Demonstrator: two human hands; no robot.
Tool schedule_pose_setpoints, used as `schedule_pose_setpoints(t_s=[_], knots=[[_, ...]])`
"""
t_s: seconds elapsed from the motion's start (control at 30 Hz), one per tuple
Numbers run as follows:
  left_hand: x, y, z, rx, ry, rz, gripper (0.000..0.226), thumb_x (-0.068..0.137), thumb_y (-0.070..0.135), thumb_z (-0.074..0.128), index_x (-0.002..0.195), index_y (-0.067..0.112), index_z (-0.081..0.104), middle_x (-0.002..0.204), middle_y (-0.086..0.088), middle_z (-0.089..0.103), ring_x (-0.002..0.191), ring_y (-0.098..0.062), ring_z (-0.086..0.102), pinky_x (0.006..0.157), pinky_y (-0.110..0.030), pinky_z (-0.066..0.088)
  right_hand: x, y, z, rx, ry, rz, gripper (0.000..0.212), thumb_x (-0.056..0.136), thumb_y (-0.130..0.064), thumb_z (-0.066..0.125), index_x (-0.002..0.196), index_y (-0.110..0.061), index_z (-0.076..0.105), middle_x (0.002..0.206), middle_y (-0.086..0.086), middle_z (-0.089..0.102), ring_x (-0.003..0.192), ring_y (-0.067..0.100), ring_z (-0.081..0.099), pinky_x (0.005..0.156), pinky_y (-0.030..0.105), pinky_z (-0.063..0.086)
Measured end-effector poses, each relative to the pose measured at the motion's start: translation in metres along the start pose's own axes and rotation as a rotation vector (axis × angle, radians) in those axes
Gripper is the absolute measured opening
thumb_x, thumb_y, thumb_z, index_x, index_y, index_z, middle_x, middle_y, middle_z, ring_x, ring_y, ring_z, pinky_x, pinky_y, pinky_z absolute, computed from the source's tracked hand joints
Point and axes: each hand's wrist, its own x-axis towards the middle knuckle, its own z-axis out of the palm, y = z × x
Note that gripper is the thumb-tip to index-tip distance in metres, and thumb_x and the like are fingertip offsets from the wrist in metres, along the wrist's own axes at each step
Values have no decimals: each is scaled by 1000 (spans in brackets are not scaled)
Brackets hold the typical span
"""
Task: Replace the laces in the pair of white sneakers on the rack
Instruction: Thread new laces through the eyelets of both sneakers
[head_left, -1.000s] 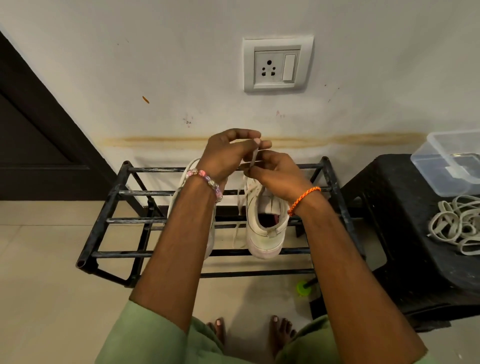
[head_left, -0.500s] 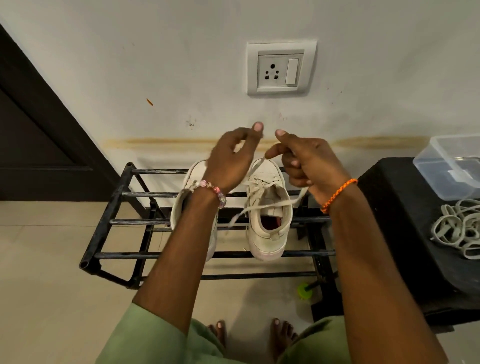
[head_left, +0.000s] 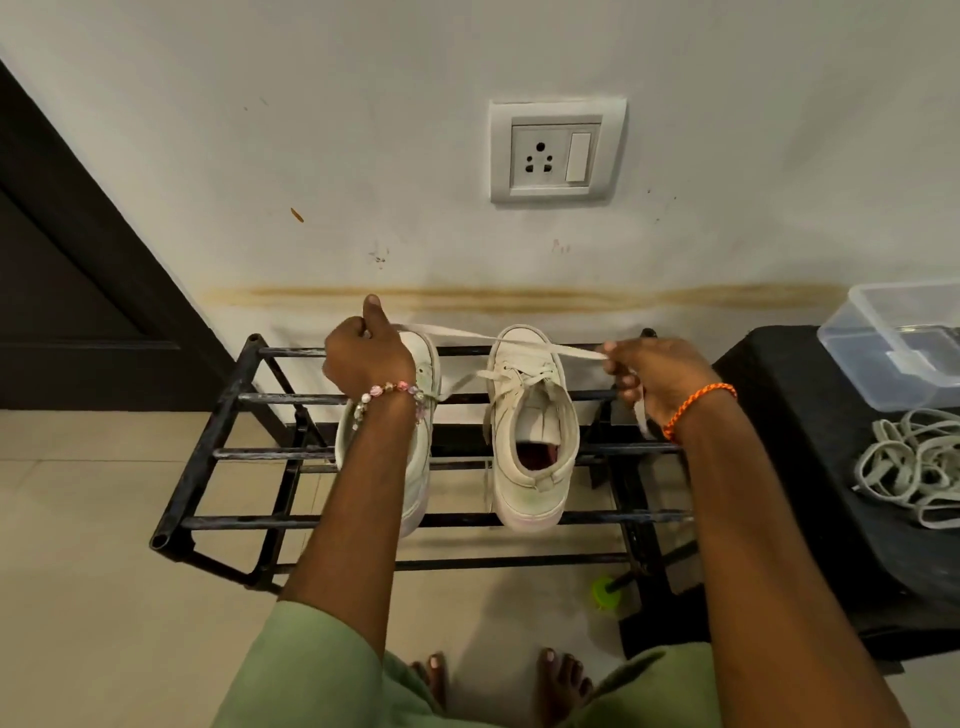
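Two white sneakers stand on a black metal rack against the wall. The right sneaker is partly laced near its toe; the left sneaker is mostly hidden behind my left forearm. A flat white lace runs taut above the shoes between my hands. My left hand grips one end in a fist, thumb up. My right hand pinches the other end, and the loose tail hangs below its palm.
A black stool stands at the right, carrying a clear plastic box and a heap of loose white laces. A wall socket is above the rack, a dark door frame at left. My bare feet stand on the tiled floor.
My hands were together above the right sneaker; they have drawn apart sideways, stretching the lace straight between them.
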Motion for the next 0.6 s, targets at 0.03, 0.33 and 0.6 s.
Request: schedule_pose_setpoints(t_s=[0.03,0.33,0.6], knots=[[-4,2,2,-1,5,48,41,96,32,52,63,8,50,65,-6,54,64,-20,49,60,-25,29,3,5,0,-39,24,30,9,90,-1,55,88,4,63,63,7,50,44,9,37,33,12,32],[-64,20,17,153,-914,584,34,98,38,43,114,15,63,112,-3,66,111,-18,58,95,-30,44,-11,2,19,-213,-288,-337,16,85,3,62,91,-10,69,79,8,69,62,12,58,58,25,47],[-41,17,15,174,-670,492,18,93,20,58,87,7,69,74,3,62,53,-2,51,46,-9,35,-5,5,12,-74,-183,-208,7,80,-9,72,80,-7,65,65,2,69,49,8,46,42,16,42]])
